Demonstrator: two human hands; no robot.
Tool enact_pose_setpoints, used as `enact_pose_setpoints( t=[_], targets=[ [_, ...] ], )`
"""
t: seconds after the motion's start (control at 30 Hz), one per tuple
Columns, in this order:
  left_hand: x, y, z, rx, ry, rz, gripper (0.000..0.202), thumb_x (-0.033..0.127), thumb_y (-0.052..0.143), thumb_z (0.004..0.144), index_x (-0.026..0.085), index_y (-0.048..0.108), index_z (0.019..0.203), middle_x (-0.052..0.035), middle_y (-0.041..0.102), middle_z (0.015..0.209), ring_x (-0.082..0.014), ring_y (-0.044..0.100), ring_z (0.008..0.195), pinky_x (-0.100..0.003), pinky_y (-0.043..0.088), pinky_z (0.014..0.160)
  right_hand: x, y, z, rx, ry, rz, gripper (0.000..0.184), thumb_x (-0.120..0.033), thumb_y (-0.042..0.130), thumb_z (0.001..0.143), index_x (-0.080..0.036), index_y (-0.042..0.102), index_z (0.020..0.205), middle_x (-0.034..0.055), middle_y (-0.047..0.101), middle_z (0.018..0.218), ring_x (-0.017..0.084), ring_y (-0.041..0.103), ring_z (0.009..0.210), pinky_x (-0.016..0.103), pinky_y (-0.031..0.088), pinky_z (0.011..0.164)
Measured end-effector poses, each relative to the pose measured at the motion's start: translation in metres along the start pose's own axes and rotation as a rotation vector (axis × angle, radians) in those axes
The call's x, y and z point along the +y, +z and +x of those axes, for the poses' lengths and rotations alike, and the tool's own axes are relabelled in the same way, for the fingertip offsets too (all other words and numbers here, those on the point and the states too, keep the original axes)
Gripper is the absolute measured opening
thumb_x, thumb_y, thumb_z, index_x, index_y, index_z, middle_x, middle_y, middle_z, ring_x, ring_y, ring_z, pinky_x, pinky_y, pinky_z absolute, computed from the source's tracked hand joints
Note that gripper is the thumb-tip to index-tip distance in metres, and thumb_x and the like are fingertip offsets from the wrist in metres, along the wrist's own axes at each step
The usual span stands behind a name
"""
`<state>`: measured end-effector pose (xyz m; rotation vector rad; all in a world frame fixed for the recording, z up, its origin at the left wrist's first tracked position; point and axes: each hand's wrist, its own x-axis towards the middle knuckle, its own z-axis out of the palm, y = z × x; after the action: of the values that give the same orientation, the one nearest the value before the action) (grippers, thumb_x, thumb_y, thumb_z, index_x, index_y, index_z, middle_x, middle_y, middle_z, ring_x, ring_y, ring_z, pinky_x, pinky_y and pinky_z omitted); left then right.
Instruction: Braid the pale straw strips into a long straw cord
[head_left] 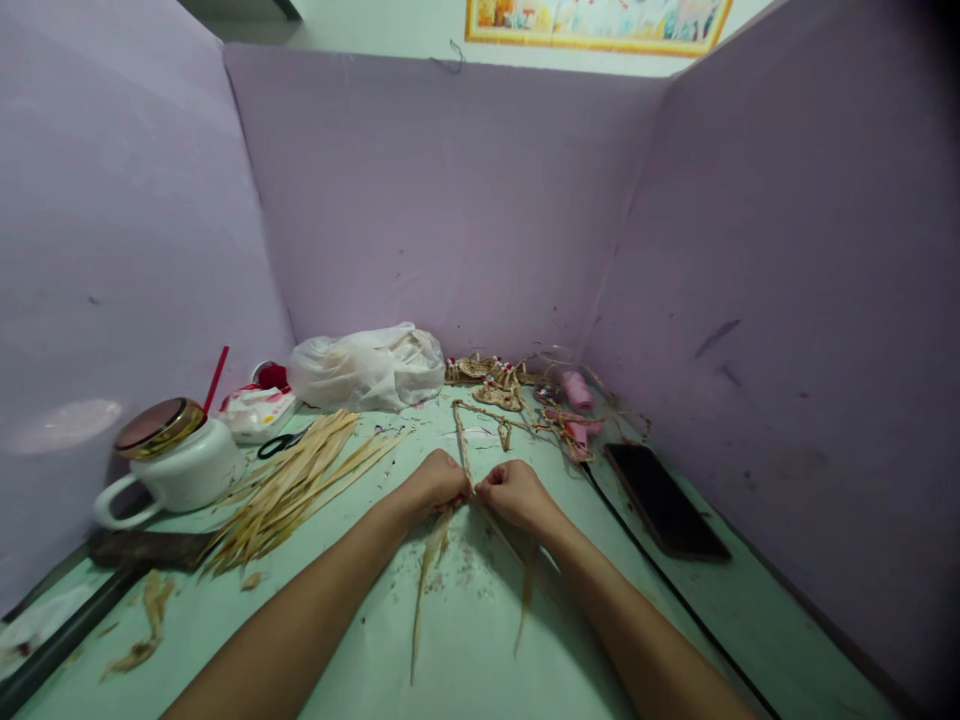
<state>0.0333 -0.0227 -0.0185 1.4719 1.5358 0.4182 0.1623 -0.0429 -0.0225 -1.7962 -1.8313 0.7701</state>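
Observation:
My left hand (441,482) and my right hand (517,492) meet at the middle of the green table. Both are closed on a thin braided cord (463,440) of straw-coloured fibre, which runs away from me between them. Loose fibre strips (426,590) hang from under my left hand, and others trail below the right. Beyond the hands, the cord bends right toward a tangle of fibre. To the left lies a fan of flat, pale dried strips (300,480), apart from my left hand. My fingertips partly hide the point where the strands come together.
At the left stand a white mug (187,465) with a lid, a hammer (142,550) and black-handled scissors (281,443). A plastic bag (367,368) and woven pieces (499,390) lie at the back. Right are pink rolls (577,392), a phone (664,500) and a black cable (667,580).

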Motion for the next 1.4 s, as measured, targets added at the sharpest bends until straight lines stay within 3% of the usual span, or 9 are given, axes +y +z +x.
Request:
enact_pose_setpoints(
  t=[0.2,0.37,0.6,0.7,0.83,1.0,1.07,1.17,1.4],
  targets=[
    [0.003,-0.002,-0.003,-0.036,-0.147,-0.094,0.014,0.017,0.048,0.053,0.014,0.044,0.040,0.0021,0.035,0.030,-0.0058,0.028,0.028,-0.020,0.017,0.033,-0.012,0.008,-0.019,0.098,-0.124,-0.158,0.017,-0.020,0.050,0.065,-0.014,0.065,0.059,0.0093,0.062,0.057,0.014,0.049,0.050,0.024,0.024,0.046],
    [-0.006,-0.009,0.001,-0.110,-0.088,-0.124,0.006,0.016,0.049,0.048,0.013,0.049,0.043,0.0020,0.040,0.034,-0.0047,0.029,0.029,-0.019,0.016,0.033,-0.020,0.016,-0.033,0.116,-0.259,-0.345,0.020,-0.017,0.048,0.069,-0.014,0.067,0.070,0.0153,0.066,0.071,0.019,0.056,0.059,0.027,0.025,0.051],
    [-0.004,-0.017,-0.004,-0.185,-0.002,-0.185,0.004,0.014,0.051,0.046,0.013,0.047,0.046,0.0035,0.041,0.035,-0.0042,0.030,0.029,-0.017,0.014,0.031,-0.031,0.017,-0.044,0.046,-0.279,-0.433,0.022,-0.019,0.048,0.071,-0.013,0.068,0.077,0.0156,0.067,0.075,0.021,0.059,0.063,0.027,0.027,0.052],
    [-0.005,-0.021,-0.003,-0.224,0.039,-0.174,0.011,0.019,0.055,0.049,0.013,0.046,0.046,0.0047,0.038,0.035,-0.0033,0.028,0.029,-0.017,0.014,0.031,-0.029,0.006,-0.038,0.081,-0.215,-0.337,0.024,-0.031,0.048,0.073,-0.016,0.067,0.072,0.0106,0.067,0.071,0.018,0.058,0.064,0.025,0.030,0.052],
    [-0.009,-0.026,0.001,-0.289,0.084,-0.213,0.015,0.024,0.058,0.050,0.013,0.048,0.050,0.0041,0.042,0.039,-0.0029,0.029,0.030,-0.017,0.013,0.031,-0.017,-0.008,-0.018,0.174,-0.050,0.088,0.022,-0.029,0.048,0.071,-0.014,0.063,0.070,0.0063,0.065,0.068,0.013,0.055,0.060,0.021,0.035,0.053],
    [-0.012,-0.025,0.003,-0.301,0.100,-0.232,0.010,0.022,0.055,0.049,0.014,0.049,0.051,0.0040,0.042,0.039,-0.0038,0.029,0.029,-0.018,0.012,0.030,-0.014,0.000,-0.010,-0.220,0.164,0.687,0.012,-0.021,0.048,0.067,-0.012,0.056,0.067,0.0018,0.058,0.054,0.008,0.049,0.044,0.019,0.036,0.045],
    [-0.011,-0.024,0.002,-0.299,0.103,-0.236,0.008,0.020,0.054,0.049,0.013,0.049,0.050,0.0040,0.042,0.039,-0.0036,0.029,0.029,-0.017,0.012,0.031,-0.015,0.005,-0.011,-0.252,0.180,0.698,0.009,-0.019,0.049,0.064,-0.012,0.054,0.061,-0.0018,0.050,0.044,0.006,0.040,0.036,0.018,0.029,0.039],
    [-0.009,-0.022,0.000,-0.293,0.123,-0.226,0.003,0.016,0.051,0.049,0.013,0.049,0.048,0.0041,0.041,0.038,-0.0034,0.028,0.029,-0.018,0.014,0.031,-0.012,0.011,-0.007,-0.149,0.149,0.583,0.008,-0.016,0.051,0.060,-0.013,0.051,0.052,-0.0064,0.037,0.034,0.003,0.026,0.031,0.018,0.018,0.035],
    [-0.002,-0.019,-0.006,-0.182,0.094,0.041,0.004,0.011,0.048,0.050,0.012,0.051,0.047,0.0034,0.040,0.036,-0.0054,0.030,0.029,-0.019,0.020,0.034,-0.004,0.016,0.002,-0.112,0.095,0.504,0.008,-0.012,0.048,0.054,-0.013,0.051,0.047,-0.0060,0.037,0.035,0.004,0.025,0.036,0.020,0.017,0.039]
  ],
)
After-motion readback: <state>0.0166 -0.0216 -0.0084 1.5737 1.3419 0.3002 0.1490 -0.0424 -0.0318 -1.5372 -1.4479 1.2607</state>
